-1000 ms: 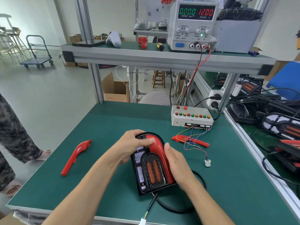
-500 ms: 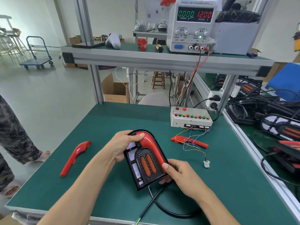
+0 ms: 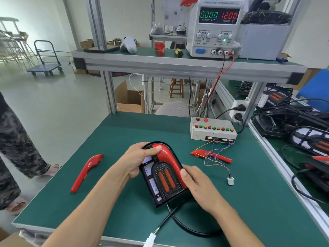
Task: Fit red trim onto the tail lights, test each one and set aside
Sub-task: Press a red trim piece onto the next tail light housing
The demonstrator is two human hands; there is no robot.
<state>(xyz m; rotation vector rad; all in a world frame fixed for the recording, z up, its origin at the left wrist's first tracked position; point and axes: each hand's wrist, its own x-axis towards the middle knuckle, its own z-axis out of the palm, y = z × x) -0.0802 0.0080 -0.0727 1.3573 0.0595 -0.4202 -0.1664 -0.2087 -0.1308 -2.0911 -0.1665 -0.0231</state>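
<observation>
Both hands grasp the tail light (image 3: 164,177) mid-mat (image 3: 115,136): left hand (image 3: 138,160) thumbing the red trim (image 3: 169,157) on top, right hand (image 3: 195,184) pinching its lower side. Mat's bare toward the left and near edges apart from a spare trim (image 3: 85,172). Supply (image 3: 214,25) reads 0.000 CURRENT, 12.00 VOLTAGE.

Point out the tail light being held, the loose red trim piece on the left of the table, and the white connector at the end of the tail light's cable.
tail light (image 3: 164,182): head view, on its black grille.
loose red trim piece (image 3: 86,172): head view, mid-length of the trim.
white connector (image 3: 149,241): head view, on the plug body at the table's front edge.
</observation>
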